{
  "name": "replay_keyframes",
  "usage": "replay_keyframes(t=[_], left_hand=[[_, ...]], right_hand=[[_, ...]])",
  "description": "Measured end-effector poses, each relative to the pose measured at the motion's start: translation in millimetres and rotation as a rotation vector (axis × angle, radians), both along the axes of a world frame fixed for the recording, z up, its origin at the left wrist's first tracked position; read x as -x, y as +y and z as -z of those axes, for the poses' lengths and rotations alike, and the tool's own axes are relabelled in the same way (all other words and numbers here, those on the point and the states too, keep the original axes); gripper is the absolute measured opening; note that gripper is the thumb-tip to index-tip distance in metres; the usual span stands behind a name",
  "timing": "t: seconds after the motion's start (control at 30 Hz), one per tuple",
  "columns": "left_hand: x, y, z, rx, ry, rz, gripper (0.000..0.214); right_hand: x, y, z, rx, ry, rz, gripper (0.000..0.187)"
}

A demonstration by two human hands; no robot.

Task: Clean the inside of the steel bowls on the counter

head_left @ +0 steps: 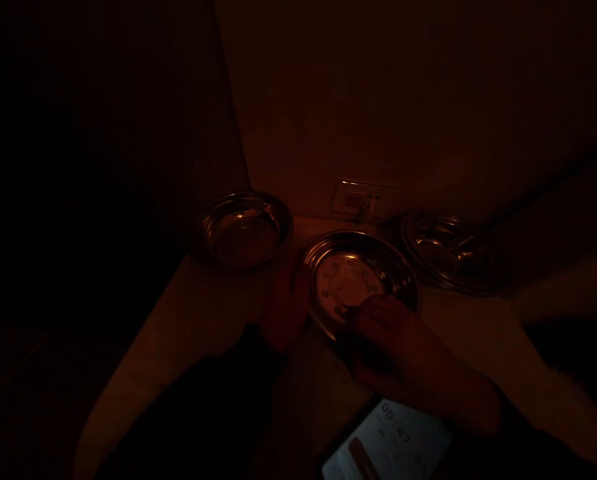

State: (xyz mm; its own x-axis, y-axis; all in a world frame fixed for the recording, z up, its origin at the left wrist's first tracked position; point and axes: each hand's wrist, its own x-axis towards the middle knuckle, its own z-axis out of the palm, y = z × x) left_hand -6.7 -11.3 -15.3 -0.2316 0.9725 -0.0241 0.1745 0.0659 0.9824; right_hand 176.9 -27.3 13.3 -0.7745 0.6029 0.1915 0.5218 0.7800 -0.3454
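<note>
In dim reddish light, a round metal bowl point(363, 241) stands in the middle of the table, with a pale disc point(349, 285) bearing a ring of small dark marks on its bottom. My left hand point(285, 307) rests against the bowl's left side, its fingers stretched out along the rim. Over the bowl's near right edge, my right hand point(393, 343) is closed, fingers curled together. Shadow hides whatever may be between those fingers. Below the right hand lies a lit phone point(385, 443) showing running timer digits.
Another shiny metal bowl point(245, 243) stands at the back left of the pale table point(178, 333). At the back right sits a metal dish point(451, 253) with what look like dividers. A wall socket point(358, 199) with a plug is behind the middle bowl.
</note>
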Motion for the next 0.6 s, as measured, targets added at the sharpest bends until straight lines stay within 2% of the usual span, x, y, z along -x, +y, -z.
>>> replay_keyframes(t=[0.17, 0.3, 0.37, 0.5, 0.6], left_hand=[[-4.3, -4.4, 0.9, 0.059, 0.039, 0.029, 0.045], [-4.8, -4.1, 4.2, 0.052, 0.094, -0.013, 0.047], [-3.9, -2.9, 5.5, 0.036, 0.108, -0.032, 0.047], [-2.9, -2.1, 4.4, -0.013, 0.095, -0.003, 0.047], [-3.2, -2.6, 1.4, 0.011, 0.102, 0.015, 0.046]], right_hand=[[11.7, -3.3, 2.6, 0.004, 0.016, 0.081, 0.008], [21.3, -5.3, -1.1, 0.027, -0.016, 0.114, 0.007], [17.3, -3.4, -6.6, 0.069, -0.063, 0.082, 0.003], [-1.5, 2.8, -17.5, 0.176, -0.119, 0.027, 0.008], [-1.6, 3.6, -16.5, 0.190, -0.099, 0.033, 0.009]])
